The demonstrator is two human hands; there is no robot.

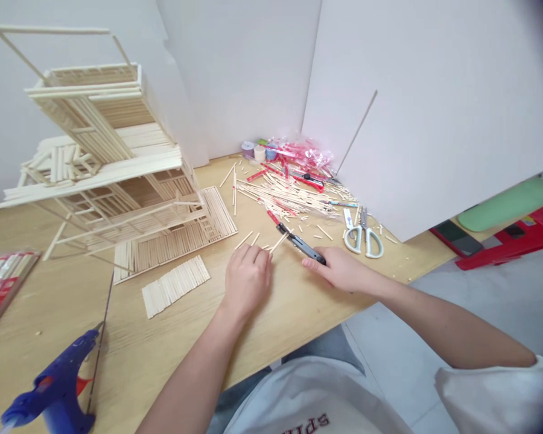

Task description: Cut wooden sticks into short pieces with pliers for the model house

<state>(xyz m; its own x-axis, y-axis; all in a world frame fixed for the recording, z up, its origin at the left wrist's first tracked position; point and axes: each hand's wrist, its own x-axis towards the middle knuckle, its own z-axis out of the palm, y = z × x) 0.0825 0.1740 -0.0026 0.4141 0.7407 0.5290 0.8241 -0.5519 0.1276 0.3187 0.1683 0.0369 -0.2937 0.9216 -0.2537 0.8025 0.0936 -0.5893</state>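
My left hand (248, 274) is closed, its fingertips pinching a thin wooden stick (278, 243) that slants up to the right. My right hand (341, 269) grips a grey and black utility knife (303, 246); the knife's front end lies across the stick. A few short cut sticks (243, 240) lie just beyond my left fingers. To the left is a small flat panel of sticks glued side by side (176, 286). Behind it stands a multi-level model house (136, 175) built from the same sticks.
Loose sticks (276, 191) and crumpled red-and-clear wrapping (305, 155) are heaped at the back. White-handled scissors (364, 235) lie right of my knife hand. A blue glue gun (58, 380) is at front left, near packed sticks (2, 283). White boards (244, 72) wall the table's back.
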